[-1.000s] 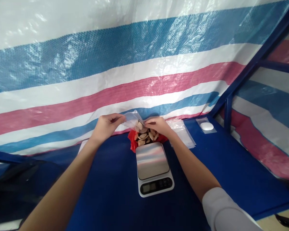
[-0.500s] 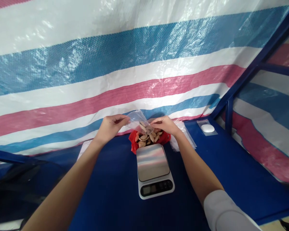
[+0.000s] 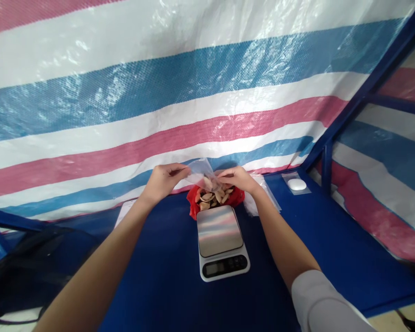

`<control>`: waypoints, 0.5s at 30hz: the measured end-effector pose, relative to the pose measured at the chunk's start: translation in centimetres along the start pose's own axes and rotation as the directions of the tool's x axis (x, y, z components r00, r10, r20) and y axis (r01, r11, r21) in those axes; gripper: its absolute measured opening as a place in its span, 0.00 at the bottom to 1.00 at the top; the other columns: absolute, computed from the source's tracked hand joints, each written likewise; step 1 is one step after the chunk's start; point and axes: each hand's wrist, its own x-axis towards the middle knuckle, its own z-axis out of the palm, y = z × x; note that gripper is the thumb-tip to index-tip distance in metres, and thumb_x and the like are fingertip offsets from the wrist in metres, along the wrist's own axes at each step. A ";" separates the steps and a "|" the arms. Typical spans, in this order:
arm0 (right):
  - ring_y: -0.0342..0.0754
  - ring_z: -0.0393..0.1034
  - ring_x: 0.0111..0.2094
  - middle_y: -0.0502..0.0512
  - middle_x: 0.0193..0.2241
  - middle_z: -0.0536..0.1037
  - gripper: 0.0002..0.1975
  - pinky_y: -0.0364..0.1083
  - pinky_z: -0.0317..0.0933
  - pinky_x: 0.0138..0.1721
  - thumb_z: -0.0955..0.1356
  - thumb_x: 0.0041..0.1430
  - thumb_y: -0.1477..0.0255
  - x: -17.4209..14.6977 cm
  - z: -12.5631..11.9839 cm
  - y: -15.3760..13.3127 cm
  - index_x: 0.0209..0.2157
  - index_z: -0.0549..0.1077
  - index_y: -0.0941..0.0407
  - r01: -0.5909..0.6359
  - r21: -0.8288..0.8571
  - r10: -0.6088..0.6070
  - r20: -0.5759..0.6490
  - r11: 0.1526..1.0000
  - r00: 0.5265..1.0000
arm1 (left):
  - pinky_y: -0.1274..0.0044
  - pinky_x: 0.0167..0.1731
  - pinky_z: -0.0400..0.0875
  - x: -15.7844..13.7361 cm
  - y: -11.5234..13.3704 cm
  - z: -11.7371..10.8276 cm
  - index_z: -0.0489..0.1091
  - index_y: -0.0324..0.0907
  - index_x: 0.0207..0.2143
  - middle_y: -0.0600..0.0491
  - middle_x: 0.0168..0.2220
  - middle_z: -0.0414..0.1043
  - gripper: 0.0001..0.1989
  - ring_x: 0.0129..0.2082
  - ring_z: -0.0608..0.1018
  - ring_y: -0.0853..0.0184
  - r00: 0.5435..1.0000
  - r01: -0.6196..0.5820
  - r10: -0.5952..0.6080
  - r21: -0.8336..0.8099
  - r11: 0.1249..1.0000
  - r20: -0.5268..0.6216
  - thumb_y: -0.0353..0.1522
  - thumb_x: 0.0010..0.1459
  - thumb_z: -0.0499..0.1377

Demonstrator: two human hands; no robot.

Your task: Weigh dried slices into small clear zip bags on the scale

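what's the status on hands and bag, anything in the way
Left hand, right hand pinching clear plastic bag. Tan slices in red bag beneath. Digital scale nearer, seemingly not blocking.

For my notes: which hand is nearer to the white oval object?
Right: the right hand is left of the white oval object; the left hand is farther left in the picture.

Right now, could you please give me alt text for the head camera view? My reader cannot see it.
A person's left hand and right hand pinch a clear plastic bag over a red plastic bag of beige-brown pieces, some showing through the clear one. Nearer the viewer, a white digital scale stands on a blue table before a striped tarpaulin.
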 end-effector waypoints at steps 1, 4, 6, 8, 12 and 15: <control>0.49 0.77 0.33 0.55 0.37 0.85 0.14 0.45 0.70 0.33 0.73 0.53 0.63 -0.1 -0.2 0.0 0.38 0.84 0.57 -0.018 0.014 0.018 -0.010 1.000 1.000 | 0.74 0.35 0.72 0.0 0.1 -0.1 0.80 0.41 0.33 0.50 0.34 0.82 0.15 0.33 0.80 0.62 1.000 -0.003 0.003 0.004 1.000 -0.004 0.44 0.56 0.63; 0.48 0.76 0.29 0.55 0.32 0.84 0.15 0.44 0.69 0.30 0.74 0.52 0.63 -0.3 -0.7 0.1 0.37 0.84 0.58 -0.057 0.036 0.058 -0.023 0.998 0.998 | 0.75 0.34 0.72 -0.1 0.2 0.0 0.80 0.40 0.34 0.50 0.33 0.82 0.15 0.32 0.79 0.63 0.999 0.015 -0.015 0.004 1.000 0.041 0.44 0.55 0.64; 0.49 0.76 0.30 0.55 0.34 0.84 0.14 0.45 0.69 0.31 0.74 0.52 0.63 -0.5 -0.9 0.4 0.37 0.84 0.58 -0.049 0.030 0.050 -0.014 0.998 0.999 | 0.75 0.34 0.72 -0.2 0.1 0.4 0.80 0.40 0.34 0.50 0.34 0.82 0.16 0.32 0.79 0.63 0.996 0.035 -0.035 0.005 0.999 0.079 0.44 0.55 0.63; 0.50 0.78 0.35 0.56 0.40 0.84 0.13 0.45 0.70 0.35 0.74 0.54 0.63 -0.6 -0.7 0.6 0.35 0.84 0.57 0.009 0.005 -0.009 0.005 1.000 1.000 | 0.75 0.34 0.72 -0.2 -0.1 1.0 0.80 0.40 0.35 0.50 0.34 0.82 0.16 0.33 0.79 0.63 0.995 0.046 -0.048 0.019 0.999 0.089 0.44 0.55 0.63; 0.52 0.78 0.44 0.54 0.50 0.82 0.09 0.46 0.71 0.41 0.73 0.57 0.64 -0.3 0.1 1.0 0.34 0.85 0.53 0.115 -0.037 -0.114 0.027 0.993 0.993 | 0.76 0.32 0.69 0.1 -0.4 2.1 0.79 0.40 0.33 0.51 0.32 0.80 0.16 0.30 0.77 0.65 0.993 0.045 -0.054 0.088 0.995 0.107 0.44 0.57 0.61; 0.51 0.78 0.41 0.54 0.49 0.82 0.10 0.45 0.71 0.37 0.72 0.58 0.65 0.1 0.8 1.2 0.37 0.85 0.53 0.117 -0.070 -0.115 0.033 0.991 0.993 | 0.76 0.31 0.68 0.3 -0.6 2.4 0.79 0.40 0.32 0.52 0.30 0.80 0.16 0.29 0.76 0.66 0.991 0.031 -0.044 0.109 0.994 0.123 0.43 0.57 0.61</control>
